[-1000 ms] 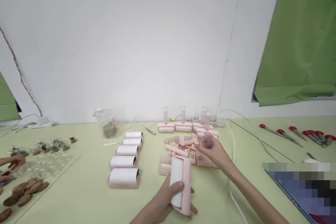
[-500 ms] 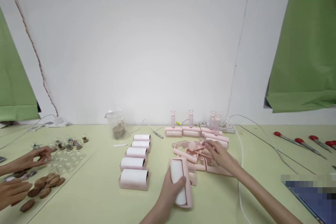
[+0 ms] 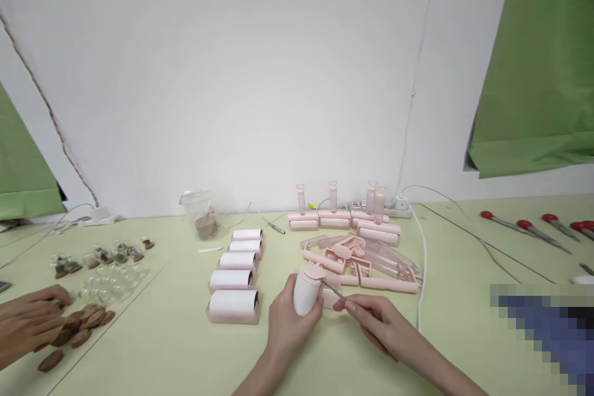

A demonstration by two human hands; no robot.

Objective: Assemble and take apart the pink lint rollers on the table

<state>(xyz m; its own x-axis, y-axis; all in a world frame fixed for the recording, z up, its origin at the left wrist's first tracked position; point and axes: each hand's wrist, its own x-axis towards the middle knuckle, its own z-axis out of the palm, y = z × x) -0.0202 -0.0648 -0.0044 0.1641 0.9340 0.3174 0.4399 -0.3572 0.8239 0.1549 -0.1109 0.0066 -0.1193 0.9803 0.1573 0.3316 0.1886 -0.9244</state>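
While the left hand's point(image 3: 288, 317) grip is wrapped firmly around a white roll point(image 3: 305, 298) raised above the desk point(image 3: 185, 352), the right hand's point(image 3: 383, 320) grip pinches a thin tool point(image 3: 333, 290), its tip by the roll's pink end cap point(image 3: 312, 272). Pink parts point(image 3: 388, 284) crowd just beyond; open room stretches leftward to the lined-up rolls point(image 3: 233, 301). Rightward, a white cable point(image 3: 422, 260) passes near the forearm.

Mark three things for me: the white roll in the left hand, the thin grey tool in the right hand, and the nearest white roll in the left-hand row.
Held white roll point(image 3: 305, 299): head view, middle of its white side.
Thin grey tool point(image 3: 333, 290): head view, along its shaft.
Nearest row roll point(image 3: 232, 301): head view, its white surface.
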